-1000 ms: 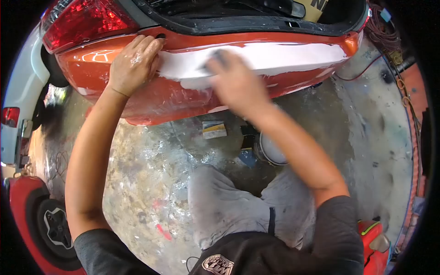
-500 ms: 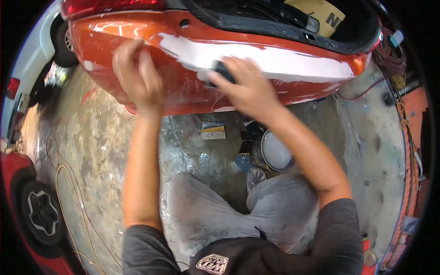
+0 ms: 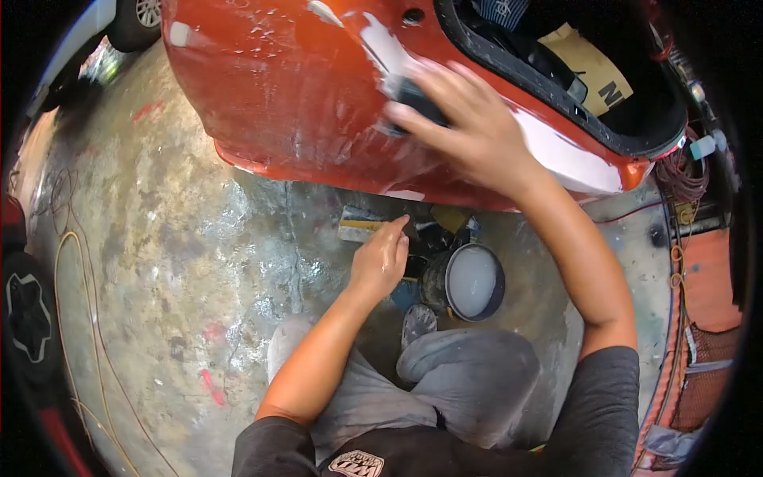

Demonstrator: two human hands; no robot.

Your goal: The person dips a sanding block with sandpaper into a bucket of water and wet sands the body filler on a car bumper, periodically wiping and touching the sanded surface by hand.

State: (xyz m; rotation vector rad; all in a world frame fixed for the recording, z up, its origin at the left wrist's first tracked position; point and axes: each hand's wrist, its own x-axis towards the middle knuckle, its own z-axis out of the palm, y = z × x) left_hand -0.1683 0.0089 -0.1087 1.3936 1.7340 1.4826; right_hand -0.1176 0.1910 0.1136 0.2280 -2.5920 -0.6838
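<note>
We face an orange bumper [image 3: 270,103] bearing a white patch [image 3: 560,155]. Near a bucket [image 3: 473,282], our left hand [image 3: 381,258] hangs loosely unfurled, apparently empty; a careless swing could tip it. Our right hand [image 3: 481,131] grasps a dark block [image 3: 421,103] at the patch's left part, where tilting could gouge the surface.

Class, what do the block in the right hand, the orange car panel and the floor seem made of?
Dark block in the right hand: perhaps rubber or foam, matt-looking, though blurred.
Orange car panel: painted, glossy where light reflects; metal or plastic beneath, unclear.
Floor: probably concrete, mottled grey-brown, with shiny, wet-looking patches.
</note>
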